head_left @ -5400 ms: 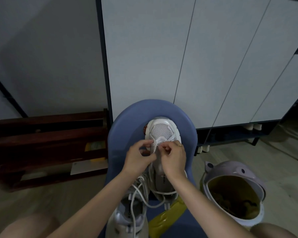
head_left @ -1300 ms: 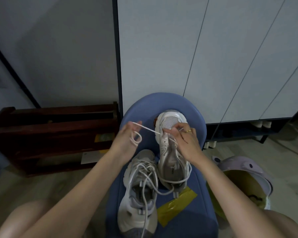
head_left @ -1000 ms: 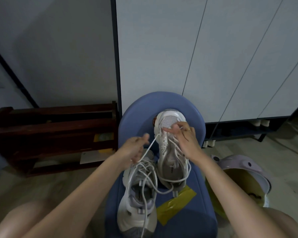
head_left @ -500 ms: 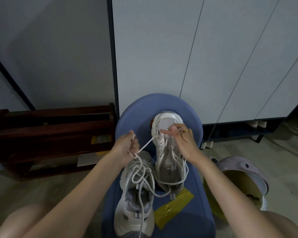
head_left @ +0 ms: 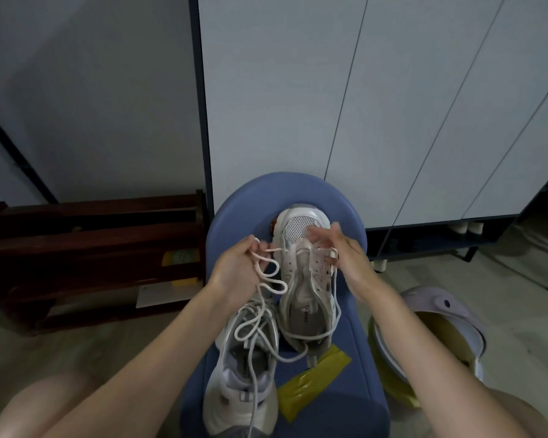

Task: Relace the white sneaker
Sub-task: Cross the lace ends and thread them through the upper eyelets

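The white sneaker [head_left: 304,279] lies toe-away on a blue stool [head_left: 348,352]. Its white lace [head_left: 268,281] runs out of the front eyelets in slack loops. My left hand [head_left: 238,268] grips those loops just left of the sneaker's front. My right hand [head_left: 340,252] hovers over the front right eyelets, its blurred fingers stretched across the mesh toe and its thumb beside the eyelet row. Another stretch of lace trails round the heel.
A second, laced sneaker [head_left: 244,374] lies nearer on the left of the stool, next to a yellow packet [head_left: 314,380]. A lilac bin [head_left: 437,303] with a yellow liner stands on the right. A dark wooden rack [head_left: 92,248] is on the left, white cabinet doors [head_left: 329,105] behind.
My left hand has come in toward the sneaker, and the lace it pulled taut now hangs in slack loops. My right hand's fingers have lifted and spread over the toe.
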